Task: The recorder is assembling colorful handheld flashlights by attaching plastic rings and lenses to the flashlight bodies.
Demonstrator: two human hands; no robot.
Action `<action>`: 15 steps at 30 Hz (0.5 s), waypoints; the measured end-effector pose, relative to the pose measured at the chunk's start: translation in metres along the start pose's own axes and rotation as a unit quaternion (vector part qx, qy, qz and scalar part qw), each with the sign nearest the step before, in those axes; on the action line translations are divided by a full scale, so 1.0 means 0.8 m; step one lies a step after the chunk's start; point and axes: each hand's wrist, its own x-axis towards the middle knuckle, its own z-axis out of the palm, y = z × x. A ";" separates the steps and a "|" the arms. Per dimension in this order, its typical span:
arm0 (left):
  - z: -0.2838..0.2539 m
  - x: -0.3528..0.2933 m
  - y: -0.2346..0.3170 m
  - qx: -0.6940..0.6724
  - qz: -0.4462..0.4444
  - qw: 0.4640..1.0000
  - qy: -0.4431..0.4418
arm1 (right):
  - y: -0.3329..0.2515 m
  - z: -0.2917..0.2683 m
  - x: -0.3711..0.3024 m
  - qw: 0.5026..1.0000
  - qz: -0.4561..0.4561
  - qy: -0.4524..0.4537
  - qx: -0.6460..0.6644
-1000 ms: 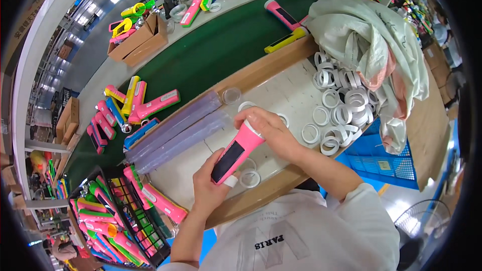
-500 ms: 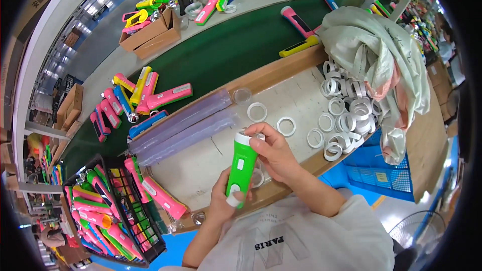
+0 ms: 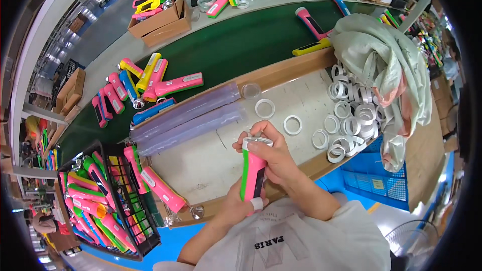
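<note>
I see the left hand gripping the base of a green-and-pink flashlight held upright just before the cardboard tray, while right hand fingers close around its head, apparently seating a ring; a firm twist looks due.

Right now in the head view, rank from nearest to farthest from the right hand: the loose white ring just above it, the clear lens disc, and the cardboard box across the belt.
From the right hand:
1. White ring, just beyond it on the work board.
2. Clear lens disc, farther up by the board's far edge.
3. Cardboard box, across the green belt, up left.
</note>
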 end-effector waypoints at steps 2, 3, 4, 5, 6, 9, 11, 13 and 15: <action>-0.002 -0.004 -0.012 -0.139 -0.003 0.986 -0.090 | 0.001 -0.003 -0.002 0.997 0.037 -0.033 0.058; -0.002 -0.007 -0.017 -0.270 -0.004 0.946 -0.181 | -0.001 -0.003 -0.002 0.989 0.069 -0.065 0.116; 0.009 -0.011 -0.023 -0.392 -0.021 0.882 -0.259 | 0.005 -0.005 -0.001 0.989 0.069 -0.064 0.116; 0.013 -0.013 -0.026 -0.393 -0.021 0.882 -0.260 | 0.015 -0.009 0.000 0.973 0.067 -0.117 0.185; 0.016 -0.015 -0.029 -0.411 -0.019 0.864 -0.291 | 0.021 -0.009 0.000 0.950 0.065 -0.169 0.254; 0.012 -0.015 -0.021 -0.283 0.009 0.939 -0.195 | 0.009 -0.011 -0.003 0.974 0.043 -0.131 0.182; -0.001 0.011 -0.027 0.239 0.189 0.948 0.090 | 0.004 -0.012 -0.011 0.997 -0.033 -0.045 -0.049; -0.014 0.027 -0.033 0.306 0.204 0.914 0.172 | 0.012 -0.011 -0.009 0.994 -0.039 0.002 -0.106; -0.017 0.036 -0.041 0.349 0.224 0.891 0.184 | 0.017 -0.015 0.000 0.985 -0.045 0.041 -0.161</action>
